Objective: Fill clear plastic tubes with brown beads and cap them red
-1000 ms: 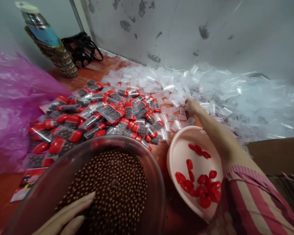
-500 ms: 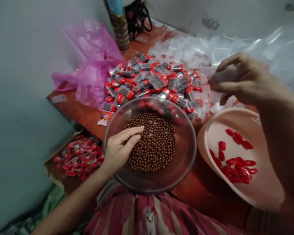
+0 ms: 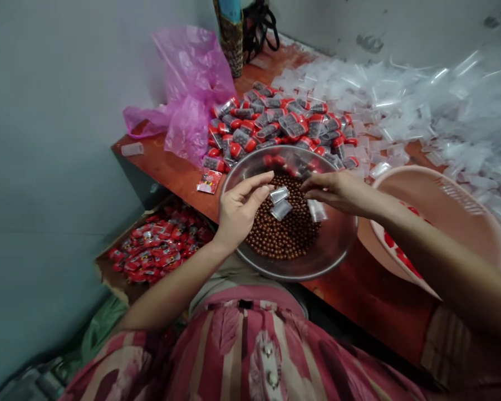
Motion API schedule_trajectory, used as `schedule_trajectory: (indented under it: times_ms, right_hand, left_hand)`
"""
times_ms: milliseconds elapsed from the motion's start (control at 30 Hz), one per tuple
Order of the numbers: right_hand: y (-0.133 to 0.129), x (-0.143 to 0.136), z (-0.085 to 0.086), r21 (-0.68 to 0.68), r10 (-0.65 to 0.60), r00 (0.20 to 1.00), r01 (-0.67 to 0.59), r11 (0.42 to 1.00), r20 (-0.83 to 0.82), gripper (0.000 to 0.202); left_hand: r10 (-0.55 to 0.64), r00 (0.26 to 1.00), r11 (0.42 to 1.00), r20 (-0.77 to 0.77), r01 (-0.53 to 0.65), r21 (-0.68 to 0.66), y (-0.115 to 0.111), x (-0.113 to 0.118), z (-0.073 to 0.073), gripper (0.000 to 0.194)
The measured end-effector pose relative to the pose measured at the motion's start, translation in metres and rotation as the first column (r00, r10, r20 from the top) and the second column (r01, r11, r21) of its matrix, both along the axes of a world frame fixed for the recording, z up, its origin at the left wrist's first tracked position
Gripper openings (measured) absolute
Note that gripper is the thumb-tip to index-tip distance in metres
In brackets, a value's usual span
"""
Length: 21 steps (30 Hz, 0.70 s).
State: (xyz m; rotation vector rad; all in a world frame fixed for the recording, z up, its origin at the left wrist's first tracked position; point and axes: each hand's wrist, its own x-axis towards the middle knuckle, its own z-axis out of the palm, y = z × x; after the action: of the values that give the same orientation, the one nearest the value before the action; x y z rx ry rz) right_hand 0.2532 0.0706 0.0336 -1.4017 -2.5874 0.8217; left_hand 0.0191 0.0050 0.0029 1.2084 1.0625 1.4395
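A metal bowl (image 3: pixel 338 250) holds many small brown balls (image 3: pixel 284 239). Over its left side is my left hand (image 3: pixel 240 211), thumb and forefinger close together near the balls; whether anything is between them is too small to tell. My right hand (image 3: pixel 338 189) hangs over the bowl's right side, fingers bent together, their grip partly hidden. Several clear plastic containers lie on the balls: two (image 3: pixel 280 203) between the hands and one (image 3: pixel 317 210) just under my right hand.
Behind the bowl is a pile of red-capped filled containers (image 3: pixel 271 122). Loose clear containers (image 3: pixel 442 106) spread at the right. A pink basin (image 3: pixel 455 206) holds red caps (image 3: pixel 401 256). At left are a pink bag (image 3: pixel 192 83), a red packet (image 3: pixel 209 182) and a box of red packets (image 3: pixel 158 245).
My right hand has come from above the pink basin to the bowl. Clear containers now lie on the balls. The view has shifted, so the bowl sits further right and higher.
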Motion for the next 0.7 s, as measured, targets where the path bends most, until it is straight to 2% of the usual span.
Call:
schedule_trajectory:
  times_ms: [133, 267, 333, 467, 567, 700]
  right_hand:
    - [-0.01, -0.027, -0.013, 0.183, 0.077, 0.96, -0.129, 0.975, 0.269, 0.019]
    - [-0.01, -0.047, -0.029, 0.315, 0.126, 0.905, -0.268, 0.911, 0.406, 0.025]
    - [-0.005, -0.054, -0.035, 0.335, 0.212, 0.87, -0.381, 0.862, 0.446, 0.028]
    - [0.009, -0.06, -0.045, 0.281, 0.386, 0.768, -0.574, 0.769, 0.511, 0.03]
    - [0.015, -0.058, -0.048, 0.279, 0.387, 0.74, -0.6, 0.75, 0.55, 0.032]
    - [0.016, -0.049, -0.044, 0.296, 0.25, 0.749, -0.512, 0.807, 0.614, 0.035]
  left_hand:
    - [-0.023, 0.998, 1.0, 0.052, 0.023, 0.001, -0.001, -0.009, 0.004, 0.023]
    - [-0.03, 0.998, 0.999, 0.05, 0.031, -0.012, 0.0, -0.019, -0.003, 0.025]
    - [-0.022, 0.997, 1.0, 0.078, 0.022, -0.007, 0.002, -0.021, -0.011, 0.024]
    - [-0.022, 0.993, 1.0, 0.112, 0.022, 0.0, 0.005, -0.022, -0.02, 0.024]
    - [-0.043, 0.991, 0.999, 0.128, 0.043, -0.001, 0.004, -0.022, -0.02, 0.025]
    - [-0.051, 0.981, 0.999, 0.189, 0.052, 0.002, 0.002, -0.023, -0.017, 0.025]
